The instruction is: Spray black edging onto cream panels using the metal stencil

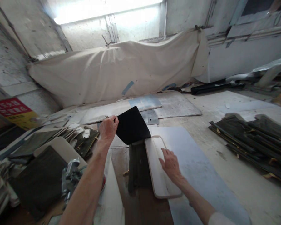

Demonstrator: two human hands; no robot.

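Observation:
My left hand is closed on the left corner of a stiff black sheet, lifted and tilted. The sheet's lower right corner reaches the top of a dark zippered piece lying in front of me. Right of that, and joined or laid against it, is a white panel with rounded corners. My right hand rests on the white panel with its fingers outstretched and holds nothing. A gold zipper pull sticks out at the dark piece's left side.
A metal spray gun stands left of my forearm. Dark and pale pieces are piled on the left. More dark zippered pieces are stacked on the right. A pale sheet covers the table under the panel; a cream cloth hangs behind.

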